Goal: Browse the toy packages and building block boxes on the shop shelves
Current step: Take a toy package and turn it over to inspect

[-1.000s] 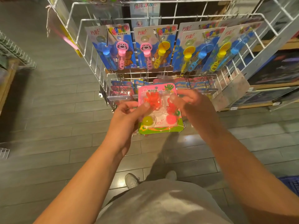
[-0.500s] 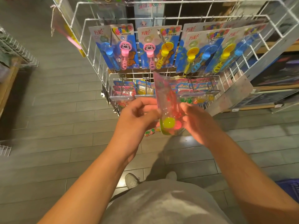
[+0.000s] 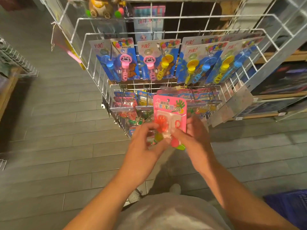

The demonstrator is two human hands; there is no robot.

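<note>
Holding a pink toy package (image 3: 169, 112) between them, the left hand (image 3: 146, 143) pinches its lower left edge and the right hand (image 3: 191, 135) grips its lower right side, so the card stands upright, printed face to the camera, just in front of the near tier of the white wire rack (image 3: 249, 90). The step in hand looks like inspecting this one package, with its orange and red toys under the blister. Next it would likely need hanging back on a near hook among the other packages (image 3: 126, 102), below the bubble wand cards (image 3: 154, 60), calling for its top hole to be lined up with the peg.
</note>
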